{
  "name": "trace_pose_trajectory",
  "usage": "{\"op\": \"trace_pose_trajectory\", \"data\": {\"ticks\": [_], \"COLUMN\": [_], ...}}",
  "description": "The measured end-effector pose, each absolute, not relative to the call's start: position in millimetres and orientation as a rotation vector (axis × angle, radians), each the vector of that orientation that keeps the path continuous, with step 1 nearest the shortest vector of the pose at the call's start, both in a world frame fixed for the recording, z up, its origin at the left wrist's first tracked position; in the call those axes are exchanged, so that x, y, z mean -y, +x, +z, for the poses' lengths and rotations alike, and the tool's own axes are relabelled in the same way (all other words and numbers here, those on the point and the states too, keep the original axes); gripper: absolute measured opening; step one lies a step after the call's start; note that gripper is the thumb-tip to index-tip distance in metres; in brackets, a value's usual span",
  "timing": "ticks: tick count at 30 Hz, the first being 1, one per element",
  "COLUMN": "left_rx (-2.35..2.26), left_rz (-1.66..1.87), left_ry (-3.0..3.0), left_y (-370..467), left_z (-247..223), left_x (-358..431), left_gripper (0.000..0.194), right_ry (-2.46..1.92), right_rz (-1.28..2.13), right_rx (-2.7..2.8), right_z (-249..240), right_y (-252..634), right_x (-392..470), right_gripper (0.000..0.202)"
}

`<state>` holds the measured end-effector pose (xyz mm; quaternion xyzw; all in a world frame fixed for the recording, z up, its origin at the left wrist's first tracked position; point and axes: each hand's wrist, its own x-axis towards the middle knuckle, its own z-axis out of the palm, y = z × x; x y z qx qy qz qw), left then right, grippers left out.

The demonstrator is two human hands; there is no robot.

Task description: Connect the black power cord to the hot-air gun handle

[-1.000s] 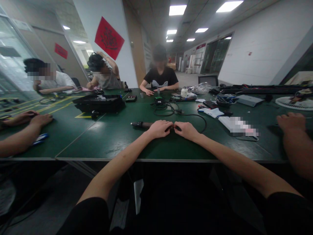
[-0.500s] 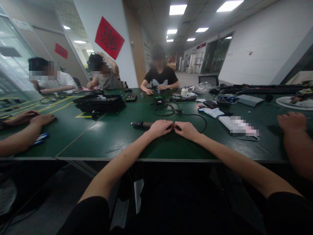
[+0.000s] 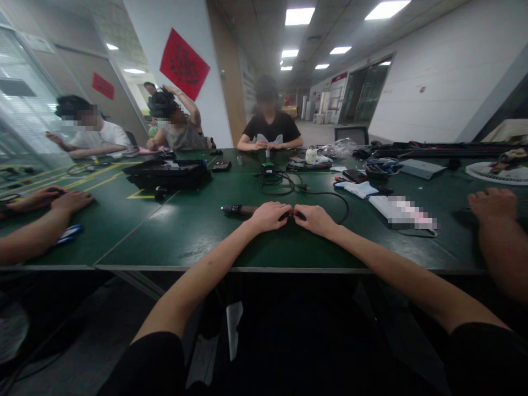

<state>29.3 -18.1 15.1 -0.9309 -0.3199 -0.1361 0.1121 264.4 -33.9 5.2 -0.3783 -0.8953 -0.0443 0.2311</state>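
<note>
A dark electric screwdriver (image 3: 239, 210) lies on the green table, its silver tip pointing left. My left hand (image 3: 270, 216) is wrapped round its rear end, fingers closed. Beside it, my right hand (image 3: 315, 219) pinches at the tool's tail, where a black cable (image 3: 347, 206) comes off and curves back to the right. The fingertips of both hands nearly meet, and what lies between them is too small to make out.
A black tray (image 3: 167, 175) stands at the left. Behind my hands lies a coiled cable with a plug (image 3: 276, 184). White-and-blue gloves (image 3: 358, 189) and a white packet (image 3: 385, 212) are at the right. Other people's hands rest at both sides.
My hands have hardly moved. Across the table, the person in black has drawn both hands together around a small grey cylinder. Another person shows in the background at the left.
</note>
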Motion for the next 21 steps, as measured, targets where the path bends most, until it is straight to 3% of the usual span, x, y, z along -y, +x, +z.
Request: {"op": "trace_pose_trajectory", "data": {"ticks": [21], "left_rx": [0.906], "left_rz": [-0.397], "left_ry": [-2.738], "left_y": [28.7], "left_z": [13.2], "left_x": [15.4], "left_gripper": [0.025], "right_ry": [-1.043], "right_rz": [-0.123], "right_rx": [2.47], "right_z": [4.9], "right_y": [264.2], "right_x": [33.3], "right_gripper": [0.005]}}
